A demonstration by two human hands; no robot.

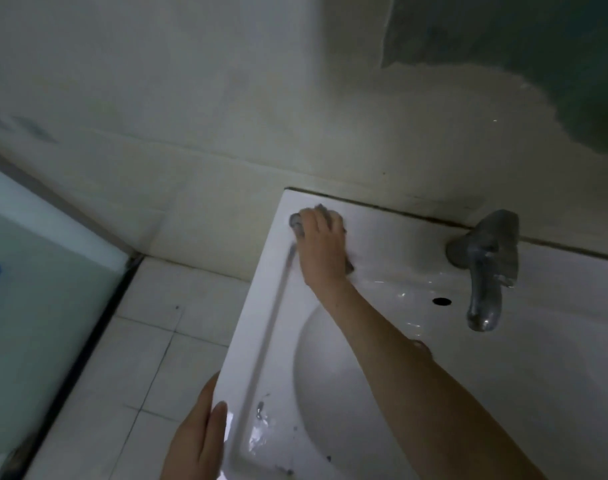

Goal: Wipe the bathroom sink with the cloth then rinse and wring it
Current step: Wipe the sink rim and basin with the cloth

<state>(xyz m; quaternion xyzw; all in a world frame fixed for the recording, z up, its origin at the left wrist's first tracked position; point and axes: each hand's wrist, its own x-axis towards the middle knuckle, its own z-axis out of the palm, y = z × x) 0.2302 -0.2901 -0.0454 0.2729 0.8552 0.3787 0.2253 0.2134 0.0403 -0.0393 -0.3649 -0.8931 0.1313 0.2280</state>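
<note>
While the right hand (pixel 321 249) reaches across the basin to the far left corner of the white sink (pixel 261 327), its grip is closed flat over a grey cloth (pixel 297 223), pressing it onto the sink's top ledge. Only edges of the cloth show, bunched past the fingertips at the far left and peeking out on the right side of the palm. The right forearm crosses the bowl on a slant from the near right. The left hand (pixel 200 434) rests on the sink's near left edge, thumb lying on the rim and fingers wrapped down over the outer side, so its grip holds the rim itself. Dark specks and a wet smear mark the ledge just right of that thumb. A dull metal tap (pixel 486 271) stands at the far right of the ledge, spout pointing toward the bowl, with a small overflow hole (pixel 441 301) just to its left. Pale floor tiles (pixel 146 341) lie left of the sink.
</note>
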